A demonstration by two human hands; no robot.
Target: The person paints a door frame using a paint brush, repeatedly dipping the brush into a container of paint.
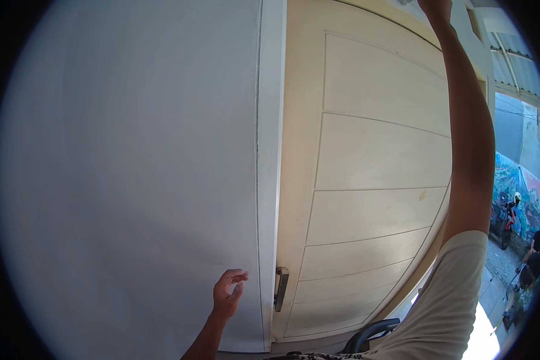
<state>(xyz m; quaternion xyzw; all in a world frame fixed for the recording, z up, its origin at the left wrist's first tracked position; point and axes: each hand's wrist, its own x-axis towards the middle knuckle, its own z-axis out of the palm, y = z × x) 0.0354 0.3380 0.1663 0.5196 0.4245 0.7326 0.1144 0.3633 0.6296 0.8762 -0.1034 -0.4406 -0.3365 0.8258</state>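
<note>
My left hand (227, 293) is raised in front of a pale grey wall panel (150, 150). Its fingers curve with the thumb apart, and nothing lies between them. Just to its right, a metal door handle (281, 290) sits on a cream door (378, 150) with grooved panels; the hand does not touch it. My right arm reaches straight up along the door's right side. The right hand (437, 8) is near the top of the door frame, partly cut off by the picture's edge. Its fingers are hidden, and a small whitish bit shows beside it.
A white door jamb (271, 150) stands between panel and door. Below the door's right part is a dark curved object (371, 333). Outside at right are a painted wall (525, 180), a parked motorcycle (503, 223), and a seated person (539, 240).
</note>
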